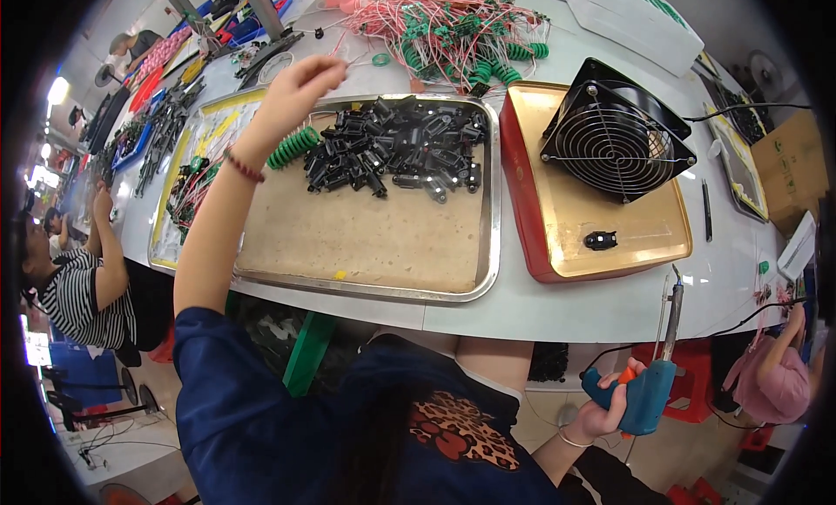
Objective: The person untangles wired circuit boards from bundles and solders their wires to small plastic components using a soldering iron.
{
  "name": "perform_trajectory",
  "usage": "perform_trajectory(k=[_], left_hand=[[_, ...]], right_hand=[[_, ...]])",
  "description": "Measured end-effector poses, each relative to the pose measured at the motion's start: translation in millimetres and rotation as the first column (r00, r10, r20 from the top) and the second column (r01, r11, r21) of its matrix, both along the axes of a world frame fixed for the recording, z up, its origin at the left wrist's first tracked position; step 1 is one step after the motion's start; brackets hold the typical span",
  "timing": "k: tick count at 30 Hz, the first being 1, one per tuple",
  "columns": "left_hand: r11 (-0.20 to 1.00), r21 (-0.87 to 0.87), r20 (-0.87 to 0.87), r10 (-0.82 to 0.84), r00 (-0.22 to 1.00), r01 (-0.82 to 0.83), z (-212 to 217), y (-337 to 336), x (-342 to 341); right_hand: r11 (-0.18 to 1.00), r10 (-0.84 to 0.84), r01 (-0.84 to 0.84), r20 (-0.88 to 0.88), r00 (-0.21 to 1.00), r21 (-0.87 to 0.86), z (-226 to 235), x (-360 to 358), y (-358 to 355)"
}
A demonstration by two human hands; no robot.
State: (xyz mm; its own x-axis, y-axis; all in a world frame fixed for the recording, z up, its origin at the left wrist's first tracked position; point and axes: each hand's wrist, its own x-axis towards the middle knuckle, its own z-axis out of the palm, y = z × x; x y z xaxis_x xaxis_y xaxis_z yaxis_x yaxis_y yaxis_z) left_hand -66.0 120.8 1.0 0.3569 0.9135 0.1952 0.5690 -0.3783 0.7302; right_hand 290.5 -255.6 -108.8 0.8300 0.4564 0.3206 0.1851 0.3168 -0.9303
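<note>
Left hand [300, 80] pinches a wire [370, 54]; right hand [610, 409] grips the gun [649, 392].
The wires beyond the left hand look tangled; tugging could drag the bundle.

A black square fan [616, 141] is sitting tilted on a gold tray with red sides [531, 235], with 1 small black part [600, 239] lying loose near the tray's front. A white lidded box [631, 22] is resting at the far edge of the white table [557, 309]. To the left, a person in a striped shirt [78, 296] is sitting beside the table.
</note>
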Motion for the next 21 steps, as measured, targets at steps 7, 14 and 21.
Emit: perform_trajectory(k=[7,14,21], left_hand=[[0.705,-0.708,0.473,0.442,0.762,0.031,-19.5,82.7,79.6],[0.765,-0.638,0.519,0.338,0.785,0.092,-26.8,93.1,120.2],[0.752,-0.642,0.561,0.327,0.761,0.149,-25.8,103.2,146.9]], right_hand=[[1.0,-0.005,0.005,0.007,1.0,0.006,-2.0,3.7,-3.7],[1.0,-0.015,0.015,0.015,1.0,0.004,-6.2,12.2,-6.5],[1.0,-0.022,0.021,-0.035,0.999,-0.008,-10.1,12.9,1.2]])
